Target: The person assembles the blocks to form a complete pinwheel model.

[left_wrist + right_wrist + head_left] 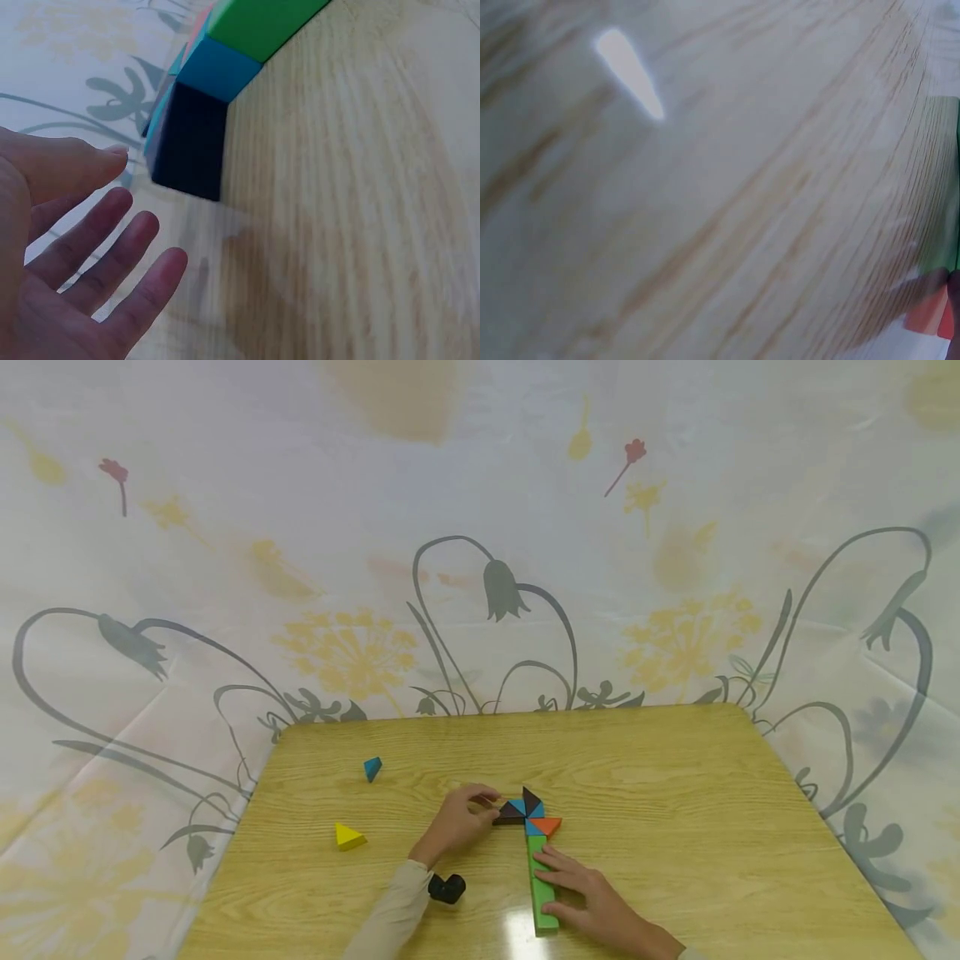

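Observation:
Dark, blue and orange triangular blocks form a pinwheel shape on the table, above a long green block section (538,897). My left hand (459,820) is at the left end of the pinwheel, fingers loosely bent beside a dark triangular block (512,815). In the left wrist view a gap shows between the fingertips and that dark block (191,142); a blue block (217,67) adjoins it. My right hand (596,897) lies along the right side of the green section, its spread fingertips touching it. An orange triangular block (547,825) sits just above that hand.
A yellow triangular block (348,837) and a small blue block (372,768) lie apart on the left of the wooden table (675,793). A black device (447,888) shows beside the left sleeve. A patterned cloth (465,485) hangs behind the table's far edge.

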Demonstrator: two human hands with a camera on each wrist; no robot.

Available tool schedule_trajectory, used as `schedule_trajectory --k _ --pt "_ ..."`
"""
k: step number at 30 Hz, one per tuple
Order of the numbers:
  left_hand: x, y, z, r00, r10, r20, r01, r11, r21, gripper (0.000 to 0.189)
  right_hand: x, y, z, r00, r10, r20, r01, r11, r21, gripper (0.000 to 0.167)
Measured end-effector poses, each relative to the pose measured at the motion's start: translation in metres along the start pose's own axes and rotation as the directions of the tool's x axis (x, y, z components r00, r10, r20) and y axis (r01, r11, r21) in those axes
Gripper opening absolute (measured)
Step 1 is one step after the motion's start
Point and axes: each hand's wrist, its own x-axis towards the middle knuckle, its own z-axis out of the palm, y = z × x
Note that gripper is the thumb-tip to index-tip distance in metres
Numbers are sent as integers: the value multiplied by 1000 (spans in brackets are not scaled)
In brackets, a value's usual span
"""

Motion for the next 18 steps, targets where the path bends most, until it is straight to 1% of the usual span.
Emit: schedule_trajectory --k 2,5,10,15,18 --pt "-1 0 -6 1000 -8 -7 8 1000 -13 27 -1 3 1 1000 3 7 -3 1000 0 43" --pt "-3 -1 -16 1000 -10 -18 9 1000 -26 29 -3 5 0 1000 24 17 -25 999 27 44" --pt "-6 -3 -33 999 -20 -44 19 1000 -17 29 -3 5 0 1000 18 21 -18 1000 26 44" --pt "-10 -5 -52 993 -41 -114 41 999 -8 27 -4 6 1 999 32 34 -33 999 22 44" --pt "-11 -6 -65 985 -62 -161 64 998 5 26 -4 7 1 999 40 38 -40 999 22 44"
